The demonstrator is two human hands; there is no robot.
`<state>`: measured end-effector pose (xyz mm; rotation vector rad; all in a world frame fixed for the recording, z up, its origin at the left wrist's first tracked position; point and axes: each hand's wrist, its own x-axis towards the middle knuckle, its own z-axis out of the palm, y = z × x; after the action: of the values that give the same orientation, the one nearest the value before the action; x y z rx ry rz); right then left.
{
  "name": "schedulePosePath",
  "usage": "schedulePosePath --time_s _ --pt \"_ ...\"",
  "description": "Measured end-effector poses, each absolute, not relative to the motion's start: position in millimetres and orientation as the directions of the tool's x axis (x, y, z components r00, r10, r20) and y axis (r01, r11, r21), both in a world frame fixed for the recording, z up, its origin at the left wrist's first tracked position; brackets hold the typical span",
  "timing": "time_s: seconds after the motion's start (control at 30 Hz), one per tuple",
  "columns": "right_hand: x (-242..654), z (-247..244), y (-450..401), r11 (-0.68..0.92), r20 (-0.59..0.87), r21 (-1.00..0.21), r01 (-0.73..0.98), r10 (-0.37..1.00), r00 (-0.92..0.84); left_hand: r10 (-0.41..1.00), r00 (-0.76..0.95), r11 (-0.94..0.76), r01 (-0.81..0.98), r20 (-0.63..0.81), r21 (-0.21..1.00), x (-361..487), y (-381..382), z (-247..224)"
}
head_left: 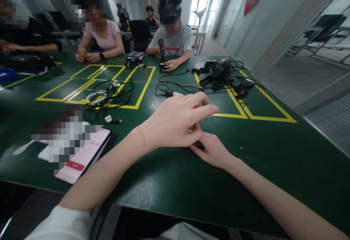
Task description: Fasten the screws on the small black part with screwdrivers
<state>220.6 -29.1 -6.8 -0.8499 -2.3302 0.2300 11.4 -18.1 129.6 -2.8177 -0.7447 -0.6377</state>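
My left hand [177, 121] is over the table near the middle, its fingers bent and closed around a red object [190, 127]. Only slivers of red show between the fingers, so its kind stays hidden; it may be a tool handle. Just below and to the right, my right hand [213, 148] rests low at the tabletop. Its thumb and fingers pinch a small black piece [200, 145], mostly covered by both hands. The red object stands above the black piece, but whether they touch I cannot tell.
On the green table [164, 181] lie a phone [84, 156] at left, tangled black cables [115, 94] ahead and a cable heap [224, 72] at right. Yellow tape marks rectangles. Across the table a person holds a power drill [162, 50]; two other people sit to the left.
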Motion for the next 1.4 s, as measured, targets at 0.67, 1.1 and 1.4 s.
schedulePosePath --time_s 0.67,1.1,1.4 --pt "220.6 -7.3 -29.2 0.766 0.496 -0.373 0.523 0.641 -0.586 0.453 0.784 -0.862 0.506 0.425 -0.014 11.7 -18.8 130.6" --pt "220.9 -8.2 -29.1 0.757 0.476 -0.373 0.536 0.652 -0.590 0.506 0.759 -0.837 0.546 0.410 0.023 11.8 -19.3 131.4" --pt "220.4 -8.6 -29.3 0.753 0.483 -0.387 0.531 0.657 -0.579 0.503 0.762 -0.847 0.529 0.407 0.056 11.7 -18.4 131.2"
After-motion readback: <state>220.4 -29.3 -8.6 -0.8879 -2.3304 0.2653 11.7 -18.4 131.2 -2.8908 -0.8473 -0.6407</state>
